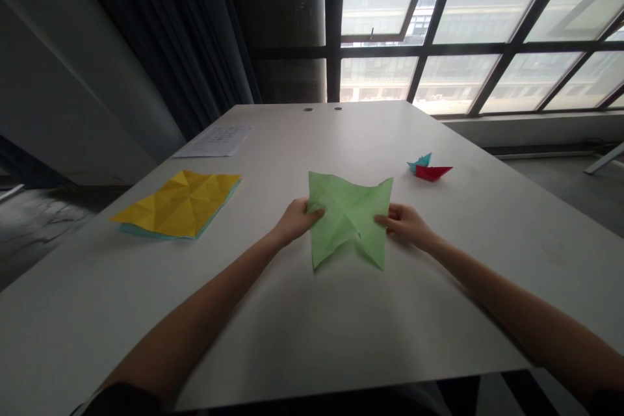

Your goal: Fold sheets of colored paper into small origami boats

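**A green sheet (341,198), creased but spread open**

Head view: The green sheet is held up just below the centre of the frame, over the white table (302,344). Its upper edge dips in the middle and its lower edge arches, leaving two lower corners pointing down; whether those corners touch the table, I cannot tell.

The left hand (296,220) has a closed pinch on the sheet's left edge, thumb flat on the near face. The right hand (407,224) pinches the opposite edge in the same way, its other fingers partly hidden behind the paper.

As for progress, crease lines meet near the sheet's middle, so some folding has been done. No flap looks tucked or flattened into place, so I judge the shaping to be at an early stage, with most of it left. How many folds remain cannot be read from here.

Right of centre, a blue folded piece (419,162) and a red folded piece (433,173) stand close together, both looking complete. At left in the frame, a creased yellow sheet (180,205) lies over a blue-green sheet (156,232), both spread open. A printed page (214,142) lies above them, toward the upper left.
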Available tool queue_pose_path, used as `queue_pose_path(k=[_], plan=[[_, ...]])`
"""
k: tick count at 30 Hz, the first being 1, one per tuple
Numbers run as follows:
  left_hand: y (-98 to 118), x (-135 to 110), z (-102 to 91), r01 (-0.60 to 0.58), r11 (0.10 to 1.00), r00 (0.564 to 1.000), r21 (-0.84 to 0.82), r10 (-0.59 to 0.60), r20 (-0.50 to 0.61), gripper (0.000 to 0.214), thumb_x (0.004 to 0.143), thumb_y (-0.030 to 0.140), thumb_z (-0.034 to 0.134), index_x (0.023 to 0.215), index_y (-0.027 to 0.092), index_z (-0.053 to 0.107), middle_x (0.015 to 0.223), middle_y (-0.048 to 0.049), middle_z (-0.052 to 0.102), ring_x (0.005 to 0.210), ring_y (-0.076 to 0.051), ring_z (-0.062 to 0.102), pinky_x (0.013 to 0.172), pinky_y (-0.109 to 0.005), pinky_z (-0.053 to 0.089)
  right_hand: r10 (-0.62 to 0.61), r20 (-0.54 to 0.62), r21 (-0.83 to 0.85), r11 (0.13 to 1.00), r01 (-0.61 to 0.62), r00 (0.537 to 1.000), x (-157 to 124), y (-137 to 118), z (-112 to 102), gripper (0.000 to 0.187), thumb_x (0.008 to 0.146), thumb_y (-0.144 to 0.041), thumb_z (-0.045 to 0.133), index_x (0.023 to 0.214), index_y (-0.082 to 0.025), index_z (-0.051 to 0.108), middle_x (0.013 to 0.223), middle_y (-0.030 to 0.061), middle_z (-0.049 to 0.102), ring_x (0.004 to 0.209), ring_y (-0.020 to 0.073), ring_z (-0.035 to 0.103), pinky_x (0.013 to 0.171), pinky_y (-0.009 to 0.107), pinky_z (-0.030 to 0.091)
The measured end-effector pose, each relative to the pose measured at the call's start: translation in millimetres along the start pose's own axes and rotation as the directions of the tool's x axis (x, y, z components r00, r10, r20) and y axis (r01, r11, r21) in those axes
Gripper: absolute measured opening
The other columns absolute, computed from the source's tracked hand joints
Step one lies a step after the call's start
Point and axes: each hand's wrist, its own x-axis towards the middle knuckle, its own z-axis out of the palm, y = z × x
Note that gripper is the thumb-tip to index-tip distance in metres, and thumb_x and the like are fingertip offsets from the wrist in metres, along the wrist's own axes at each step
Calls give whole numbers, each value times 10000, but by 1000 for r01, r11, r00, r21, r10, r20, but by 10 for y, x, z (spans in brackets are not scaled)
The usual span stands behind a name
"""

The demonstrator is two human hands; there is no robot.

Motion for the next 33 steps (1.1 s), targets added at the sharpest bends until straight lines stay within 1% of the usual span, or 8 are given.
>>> queue_pose_path(k=[4,8,12,17,22,27,30,33], plan=[[-18,40,-41,65,976,997,-207,-56,50,391,577,383,726,829,99,633,762,-84,675,722,-220,632,677,-335,502,38,-22,106,994,-35,999,34,24,-62,262,634,-380,697,776,-169,633,699,16,664,568,118,588,480,216,461],[-7,52,-61,134,919,990,-371,-110,85,396,527,348,770,803,97,637,713,-72,675,675,-191,634,654,-300,505,55,-16,188,981,-51,998,65,46,-140,225,630,-361,705,735,-176,632,617,3,650,538,130,592,473,227,469],[18,40,-67,206,869,978,-449,-166,128,342,568,298,760,811,90,639,729,-83,680,655,-177,637,642,-283,510,100,32,279,955,-105,994,69,48,-153,218,631,-341,710,769,-191,633,654,0,668,558,132,609,502,230,485],[55,35,-96,290,761,957,-580,-211,200,235,640,221,716,827,104,635,734,-71,679,640,-156,641,628,-250,525,106,45,373,921,-115,993,46,-13,-138,186,650,-301,700,787,-197,629,720,4,678,641,136,631,578,228,515],[42,67,-85,309,648,949,-696,-253,186,39,703,126,646,717,108,614,661,-22,652,553,-75,610,523,-117,498,117,21,516,850,-111,993,82,21,-180,122,684,-231,674,792,-194,630,686,-6,654,564,88,605,537,173,521],[22,83,-58,319,576,934,-752,-324,148,89,772,133,546,712,112,607,625,-33,649,541,-78,613,482,-112,490,140,-9,628,771,-103,990,121,55,-206,45,673,-195,639,716,-192,626,701,28,668,655,136,635,689,247,555],[53,61,-77,277,554,947,-785,-295,126,158,775,166,484,752,107,628,717,-71,677,654,-116,645,532,-146,513,73,9,598,799,-64,997,115,46,-184,161,634,-201,669,793,-203,645,809,28,676,757,147,634,780,273,531],[88,33,-88,226,582,970,-781,-211,123,184,719,165,487,800,98,638,861,-98,682,779,-155,647,594,-184,527,1,-28,506,862,13,1000,119,66,-156,246,596,-200,722,826,-230,641,828,8,663,774,144,625,822,309,509]])
